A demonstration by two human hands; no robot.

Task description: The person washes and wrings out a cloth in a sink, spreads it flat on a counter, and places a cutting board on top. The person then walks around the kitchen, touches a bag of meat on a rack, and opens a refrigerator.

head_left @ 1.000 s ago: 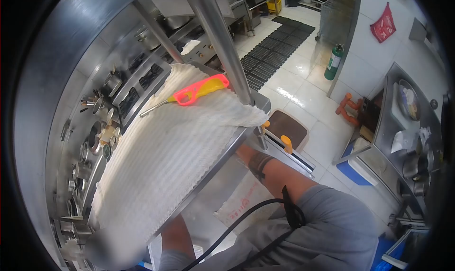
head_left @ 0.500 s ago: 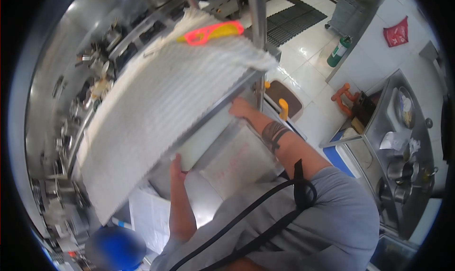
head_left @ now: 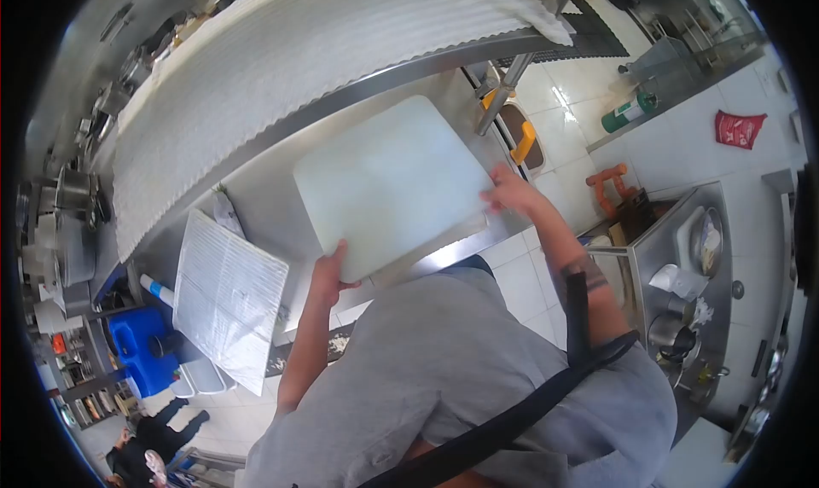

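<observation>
A white cutting board point(head_left: 392, 181) lies tilted across the steel counter, below the raised shelf. My left hand point(head_left: 328, 275) grips its near left corner, thumb on top and fingers toward the underside. At its right edge my right hand point(head_left: 509, 191) has its fingers closed on the rim. Part of a pale flat surface point(head_left: 456, 235) shows under the board's near edge; the rest is hidden. To the left, a ribbed, shiny panel point(head_left: 229, 292) leans out over the counter's edge.
Above the counter runs a shelf covered with white ribbed matting point(head_left: 316, 49), carried by a metal post point(head_left: 505, 91). A blue jug point(head_left: 141, 347) stands at the left. Another person point(head_left: 153, 441) is at lower left. Pots point(head_left: 670, 333) sit on the right-hand counter.
The cutting board has come out from under the shelf toward me and now shows almost whole. Both hands stay on it, the right one moved to the right. The camera view has shifted.
</observation>
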